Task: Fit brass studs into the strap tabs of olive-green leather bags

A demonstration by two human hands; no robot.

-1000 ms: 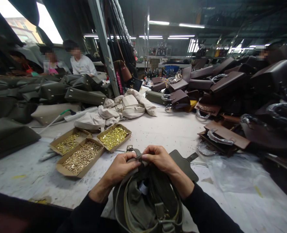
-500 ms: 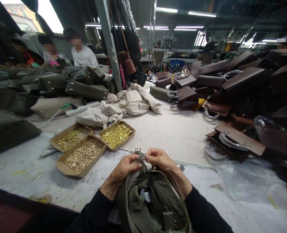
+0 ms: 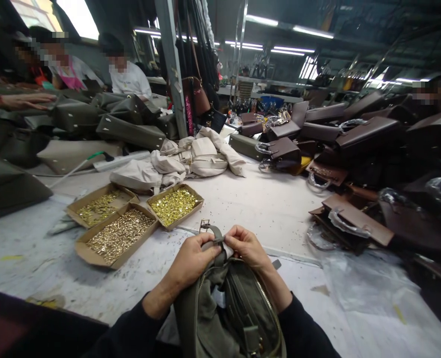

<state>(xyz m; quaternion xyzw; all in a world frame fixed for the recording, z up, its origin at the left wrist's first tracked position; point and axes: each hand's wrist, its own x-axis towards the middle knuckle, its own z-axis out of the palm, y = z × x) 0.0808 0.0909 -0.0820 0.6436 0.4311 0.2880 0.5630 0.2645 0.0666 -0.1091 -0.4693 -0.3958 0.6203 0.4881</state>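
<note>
An olive-green bag (image 3: pixel 239 308) with its zip undone lies in front of me, its mouth facing up. At its far end a narrow strap (image 3: pixel 216 230) with a metal buckle (image 3: pixel 204 224) sticks up. My left hand (image 3: pixel 192 258) pinches the strap from the left between thumb and fingers. From the other side my right hand (image 3: pixel 245 246) pinches the same strap, fingertips almost touching the left thumb. A pale scrap of lining shows just under the fingers. Whatever small part may sit between the fingertips is hidden.
Left of my hands stand cardboard trays of small metal pieces: a coppery one (image 3: pixel 118 236), a gold one (image 3: pixel 175 205) and another gold one (image 3: pixel 97 206). Beige bags (image 3: pixel 205 159) lie behind them. Brown handbags (image 3: pixel 358 219) are piled right, dark green bags (image 3: pixel 131 132) left. A person's hand (image 3: pixel 30 101) reaches in.
The strap with the buckle now bends up and over to the left, and my hands hold it lower. Another person's hand has appeared over the bags at left. The view has shifted slightly.
</note>
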